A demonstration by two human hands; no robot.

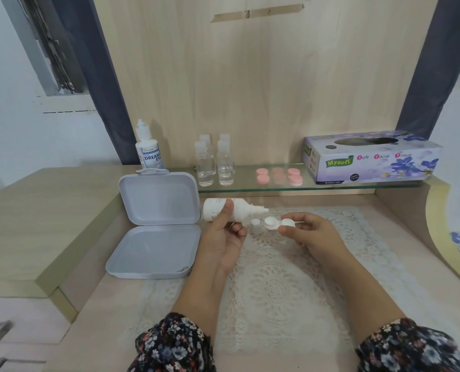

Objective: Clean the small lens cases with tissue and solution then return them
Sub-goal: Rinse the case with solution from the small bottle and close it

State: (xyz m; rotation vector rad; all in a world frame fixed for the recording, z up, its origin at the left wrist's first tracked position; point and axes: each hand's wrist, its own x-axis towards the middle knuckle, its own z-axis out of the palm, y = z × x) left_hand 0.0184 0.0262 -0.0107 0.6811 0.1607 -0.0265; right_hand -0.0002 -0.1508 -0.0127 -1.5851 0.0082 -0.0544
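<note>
Head view: the left hand grips a white solution bottle, thumb across its body and fingers curled behind. The bottle lies almost level, its long axis running left to right, base toward the grey box and nozzle pointing right at the lens case. The nozzle tip sits just above and beside the case's open end; whether they touch cannot be told. The right hand pinches a small white lens case between thumb and fingers at its right-hand cup. The case's long axis also runs left to right, its free left cup reaching toward the nozzle with a round cap hinged open there. A small white bottle cap stands upright on the lace mat, just below the nozzle and between the two hands.

Left of the hands an open grey box rests on the counter, its lid raised against the step behind. On the glass shelf beyond stand four clear small bottles in a cluster, pink lens cases in two rows near them, and a purple tissue box at the right end. A second solution bottle stands upright behind the box lid. Floral sleeves cover both forearms.
</note>
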